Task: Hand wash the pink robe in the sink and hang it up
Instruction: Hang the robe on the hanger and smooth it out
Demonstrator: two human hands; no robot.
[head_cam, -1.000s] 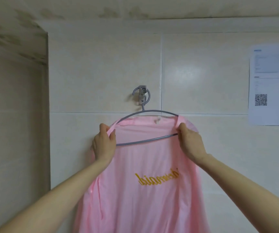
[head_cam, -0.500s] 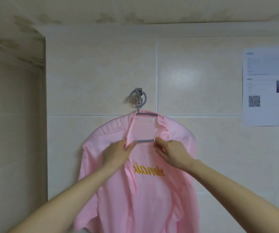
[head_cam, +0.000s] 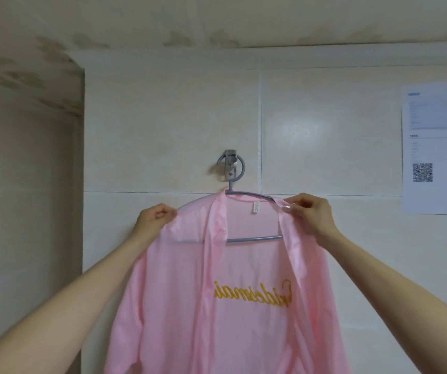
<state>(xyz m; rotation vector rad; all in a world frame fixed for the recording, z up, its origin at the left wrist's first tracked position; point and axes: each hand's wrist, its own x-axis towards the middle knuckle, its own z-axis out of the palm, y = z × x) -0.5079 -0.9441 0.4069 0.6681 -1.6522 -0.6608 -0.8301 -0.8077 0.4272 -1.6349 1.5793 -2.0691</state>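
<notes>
The tiled wall carries everything. My pink robe hangs flat against it below the middle, front open, with gold lettering reading reversed on the inside of the back panel. A printed sheet is stuck near the wall's right edge. The robe drapes over a grey hanger. My left hand bunches shoulder cloth at the hanger's left end, and my right hand pinches the front band at its right end. The cloth looks thin, limp and probably slick, so I judge seams and bands the safest holds. The hanger catches on a metal hook; a small label sits at the neck.
</notes>
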